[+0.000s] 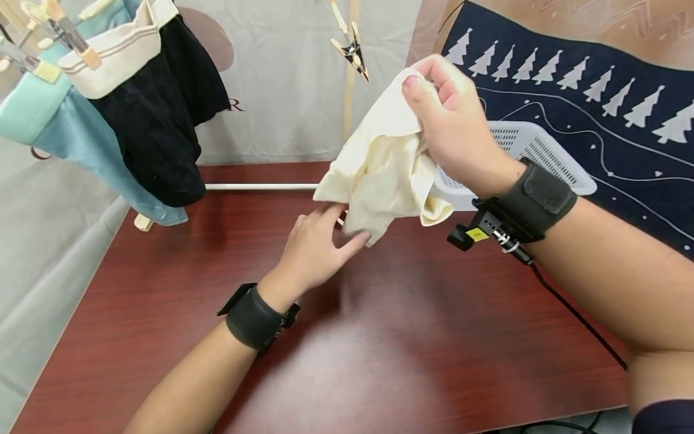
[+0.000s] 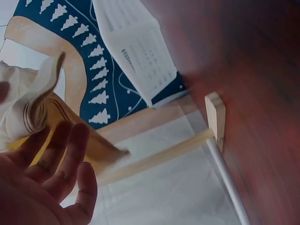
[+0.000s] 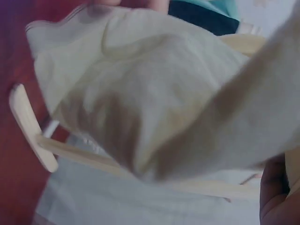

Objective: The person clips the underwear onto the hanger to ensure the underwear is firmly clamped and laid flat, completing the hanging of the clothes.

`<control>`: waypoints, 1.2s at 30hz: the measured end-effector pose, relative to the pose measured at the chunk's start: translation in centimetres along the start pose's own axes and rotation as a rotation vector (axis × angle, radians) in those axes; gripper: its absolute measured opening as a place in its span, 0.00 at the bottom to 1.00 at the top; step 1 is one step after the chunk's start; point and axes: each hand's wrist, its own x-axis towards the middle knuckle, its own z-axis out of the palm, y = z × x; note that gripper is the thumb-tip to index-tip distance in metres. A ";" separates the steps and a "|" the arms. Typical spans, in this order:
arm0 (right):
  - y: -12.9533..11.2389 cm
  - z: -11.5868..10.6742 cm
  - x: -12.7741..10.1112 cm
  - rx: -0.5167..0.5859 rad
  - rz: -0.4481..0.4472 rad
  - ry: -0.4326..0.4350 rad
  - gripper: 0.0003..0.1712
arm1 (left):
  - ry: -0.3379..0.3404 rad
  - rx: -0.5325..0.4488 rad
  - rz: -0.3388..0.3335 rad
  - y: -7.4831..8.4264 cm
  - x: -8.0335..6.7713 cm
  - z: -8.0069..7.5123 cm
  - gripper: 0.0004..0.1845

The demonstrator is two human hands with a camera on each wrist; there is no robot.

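Gripping cream cloth (image 1: 386,169), basket (image 1: 534,150) seemingly empty.

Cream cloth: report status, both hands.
Right hand pinches cream cloth aloft. Left hand touches its lower edge, fingers relaxed. White basket behind; hanging clip above.

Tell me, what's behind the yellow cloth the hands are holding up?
Behind the cloth sits a white basket on the table. The cloth and right hand cover its near end, and what is inside cannot be seen.
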 end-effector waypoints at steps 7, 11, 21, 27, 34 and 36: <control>4.4 -0.3 -0.2 -0.106 0.150 -0.058 0.08 | -0.006 0.078 -0.004 0.0 -0.3 0.3 0.16; 7.8 -1.4 -0.6 -0.228 0.238 -0.105 0.11 | -0.029 0.075 -0.021 0.3 -0.3 0.2 0.16; 13.3 -1.4 -3.2 -0.598 0.392 -0.394 0.13 | -0.071 -0.022 -0.093 0.1 0.0 0.3 0.15; 11.8 -0.7 -4.5 -0.779 0.198 -0.367 0.14 | -0.095 -0.090 -0.169 -0.5 0.3 -0.2 0.14; 10.3 0.8 -8.2 -0.733 -0.077 -0.332 0.12 | -0.110 -0.200 -0.263 -1.8 0.9 -0.8 0.14; 10.3 1.4 -9.3 -0.748 -0.091 -0.385 0.16 | -0.123 -0.231 -0.279 -2.0 0.9 -0.9 0.14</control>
